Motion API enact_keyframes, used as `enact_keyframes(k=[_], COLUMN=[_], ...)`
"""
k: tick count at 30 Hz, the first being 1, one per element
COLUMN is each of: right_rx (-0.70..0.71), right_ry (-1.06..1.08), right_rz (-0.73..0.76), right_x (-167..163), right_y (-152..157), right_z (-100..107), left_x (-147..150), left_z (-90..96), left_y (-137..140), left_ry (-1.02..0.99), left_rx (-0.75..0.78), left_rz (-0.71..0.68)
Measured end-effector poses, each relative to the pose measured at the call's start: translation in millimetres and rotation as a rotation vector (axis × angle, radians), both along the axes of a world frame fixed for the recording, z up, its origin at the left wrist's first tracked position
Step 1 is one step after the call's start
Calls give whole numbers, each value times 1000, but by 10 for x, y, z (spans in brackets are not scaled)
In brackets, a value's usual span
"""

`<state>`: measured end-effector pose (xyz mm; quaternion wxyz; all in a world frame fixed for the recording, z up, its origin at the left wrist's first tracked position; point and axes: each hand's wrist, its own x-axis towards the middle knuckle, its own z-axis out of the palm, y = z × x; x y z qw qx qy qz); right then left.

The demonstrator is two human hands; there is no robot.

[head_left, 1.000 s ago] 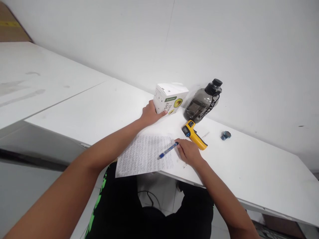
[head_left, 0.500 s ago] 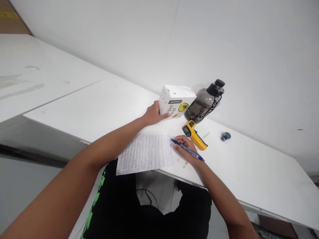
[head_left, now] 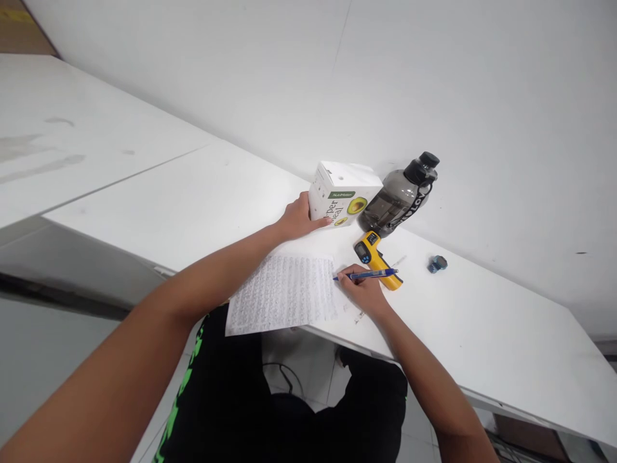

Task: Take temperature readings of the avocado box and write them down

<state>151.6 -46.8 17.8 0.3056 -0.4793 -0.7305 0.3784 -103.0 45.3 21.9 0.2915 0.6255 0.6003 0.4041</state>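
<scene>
My left hand (head_left: 299, 218) grips the lower left side of a white box (head_left: 343, 200) with avocado pictures and a green label, which stands on the table. In my right hand (head_left: 365, 292) is a blue pen (head_left: 370, 274), its tip at the right edge of a sheet of paper (head_left: 284, 292) covered in dense rows of writing. The sheet's lower left part hangs over the table's front edge. Just beyond my right hand lies a yellow infrared thermometer (head_left: 378, 258). My right fingers are closed round the pen, and some are hidden behind it.
A dark grey water bottle (head_left: 394, 200) with a black cap and strap stands behind the thermometer, beside the box. Farther right lies a small blue object (head_left: 436, 263), perhaps a watch. The white table (head_left: 501, 328) runs along a white wall (head_left: 250, 77).
The pen has swung in my right hand from slanting down toward my wrist to pointing left with its back end raised. My left hand stays on the box.
</scene>
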Motion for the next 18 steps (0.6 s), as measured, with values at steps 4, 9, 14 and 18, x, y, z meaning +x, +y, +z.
enact_keyframes(k=[4,9,14,18], right_rx=[14,-16,-15,0], right_ry=[-14,-20,-12,-1], right_rz=[-3,8,-1,-1], right_x=[-14,-13,-16,-4], right_y=[-6,-8,-8,3], right_z=[7,11,21,4], left_x=[-3,0,6,8], left_z=[7,20,40,53], left_y=[1,-10,-22,-34], left_ry=[0,-2,3,4], left_rx=[0,6,-1,2], left_rz=[-9,-7,-11,-3])
